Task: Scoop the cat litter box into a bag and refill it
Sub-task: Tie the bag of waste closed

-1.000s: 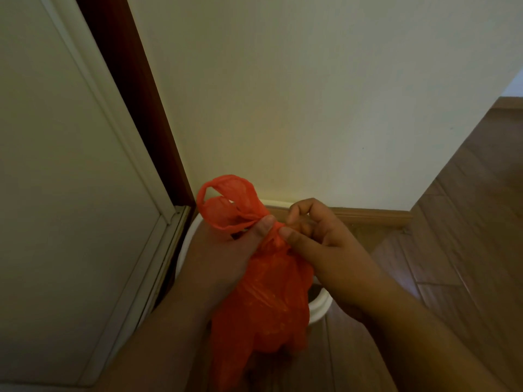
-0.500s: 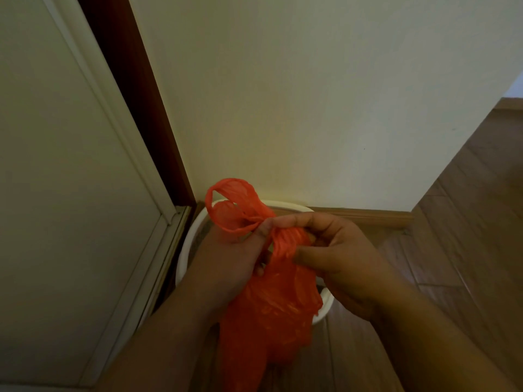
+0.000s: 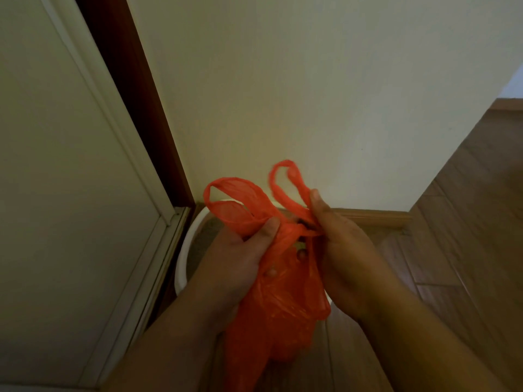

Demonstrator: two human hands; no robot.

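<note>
An orange plastic bag [image 3: 278, 315] hangs between my hands, its body bunched and drooping toward the floor. My left hand [image 3: 235, 261] grips the bag's neck and its left handle loop, thumb on top. My right hand [image 3: 343, 244] pinches the right handle loop, which stands up above my thumb. Under the bag sits a round white litter pan [image 3: 185, 250] with grey litter inside, mostly hidden by my hands and the bag.
The pan stands in a corner between a pale door with a dark wooden frame [image 3: 127, 89] on the left and a cream wall [image 3: 297, 94] behind. A wooden skirting board [image 3: 376, 217] runs along the wall. Wooden floor [image 3: 467, 236] stretches to the right.
My right hand has pulled a second handle loop out and up to the right. The two loops now stand apart, and the bag's neck is drawn tighter.
</note>
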